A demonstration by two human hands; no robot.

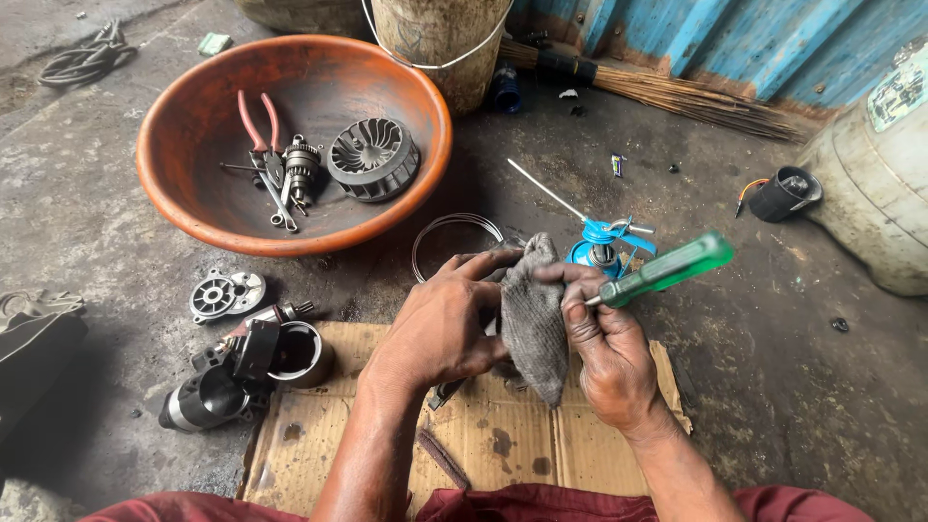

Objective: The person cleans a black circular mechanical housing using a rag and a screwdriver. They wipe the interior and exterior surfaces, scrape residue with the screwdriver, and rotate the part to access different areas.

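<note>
grey rag (534,324) — pinched between both hands | green-handled screwdriver (665,272) clamped in right hand (607,353) fingers, handle angled up-right | left hand (440,329) fingers closed on rag

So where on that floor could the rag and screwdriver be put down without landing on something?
Bare concrete lies right of the flattened brown cardboard sheet, toward the pale drum. The cardboard's front part is mostly free, apart from a small brown stick. It is crowded left of the cardboard, around the black motor housing, and inside the orange round basin.
</note>
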